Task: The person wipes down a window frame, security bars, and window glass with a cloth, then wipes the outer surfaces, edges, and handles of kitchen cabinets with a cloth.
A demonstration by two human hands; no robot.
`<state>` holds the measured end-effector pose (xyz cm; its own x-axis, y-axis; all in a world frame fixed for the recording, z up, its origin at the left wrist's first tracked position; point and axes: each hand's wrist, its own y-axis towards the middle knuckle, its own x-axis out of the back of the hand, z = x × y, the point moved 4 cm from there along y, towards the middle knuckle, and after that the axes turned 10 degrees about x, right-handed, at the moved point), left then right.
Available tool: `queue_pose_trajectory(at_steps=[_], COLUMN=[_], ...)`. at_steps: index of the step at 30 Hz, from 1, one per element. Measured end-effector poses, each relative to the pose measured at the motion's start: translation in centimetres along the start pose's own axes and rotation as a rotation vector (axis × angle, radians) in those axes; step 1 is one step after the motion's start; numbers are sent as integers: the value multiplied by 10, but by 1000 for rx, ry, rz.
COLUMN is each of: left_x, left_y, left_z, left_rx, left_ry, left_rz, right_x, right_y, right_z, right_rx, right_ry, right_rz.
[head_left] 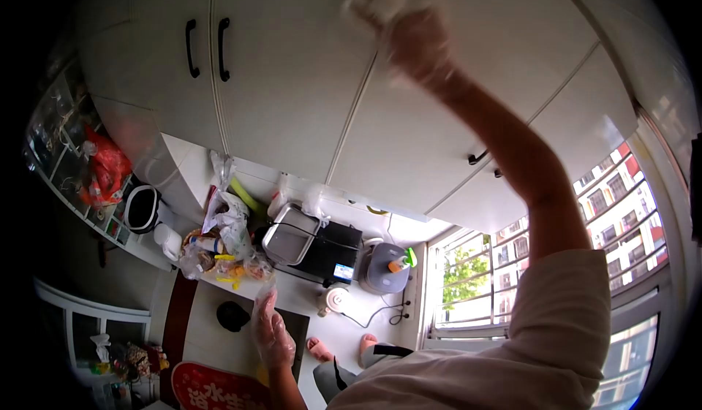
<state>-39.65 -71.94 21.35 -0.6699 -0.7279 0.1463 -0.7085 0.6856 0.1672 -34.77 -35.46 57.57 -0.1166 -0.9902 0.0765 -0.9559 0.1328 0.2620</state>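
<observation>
A pale cloth [374,2] is held up at upper ctr of frame, in front of the cupboard doors [292,66], near the seam btwn two of them; contact w/ a door can't be confirmed, as cloth & fingers are blurred. It's bunched in the R grip [420,41], which looks closed round it, tho how tightly can't be told. The L grip [274,333], lower ctr, is held loosely open, w/ nothing seen in it; a thin clear glove [263,304] is worn there, prob. on the R too. Main risk, as judged: cloth could be dropped, since slick plastic may slip on fabric & the arm is stretched high. The cluttered tabletop [369,304], mid-frame, might then be hit: a tray [289,240], black appliance [333,253], grey cooker [382,271], spray bottle [401,262] & pale kettle [334,300] are set there, so smth could be knocked or dirtied. The cable [365,326] could be snagged if the L grip were swung right. Right of ctr, a black handle [477,158] is seen near the R forearm [504,125]; it could be bumped if the arm were lowered carelessly. Bags [232,224], left of ctr, could be swept off by a stray L sweep.
</observation>
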Motion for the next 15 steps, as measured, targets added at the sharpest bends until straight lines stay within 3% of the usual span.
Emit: queue_pose_trajectory(at_steps=[2, 3, 5, 9, 11, 12, 15], left_x=[-9, -12, -16, -20, -23, -23, -29], left_y=[2, 3, 7, 2, -7, -6, -13], left_z=[-3, -5, -12, -20, 5, 6, 6], left_rx=[32, 24, 6, 116, 49, -30, 52], left_ry=[-8, -4, 2, -52, -38, 55, 13], left_rz=[34, 54, 83, 130, 172, 121, 140], right_x=[10, -13, -41, -7, -33, -45, -62], right_y=[4, 5, -8, -34, -46, -57, -118], right_z=[-62, -74, -85, -147, -91, -64, 73], right_rx=[-159, -452, -665, -400, -404, -364, -227], right_ry=[71, -652, -1129, -174, -802, -891, -557], right_rz=[198, -132, -482, -383, 5, 71, 3])
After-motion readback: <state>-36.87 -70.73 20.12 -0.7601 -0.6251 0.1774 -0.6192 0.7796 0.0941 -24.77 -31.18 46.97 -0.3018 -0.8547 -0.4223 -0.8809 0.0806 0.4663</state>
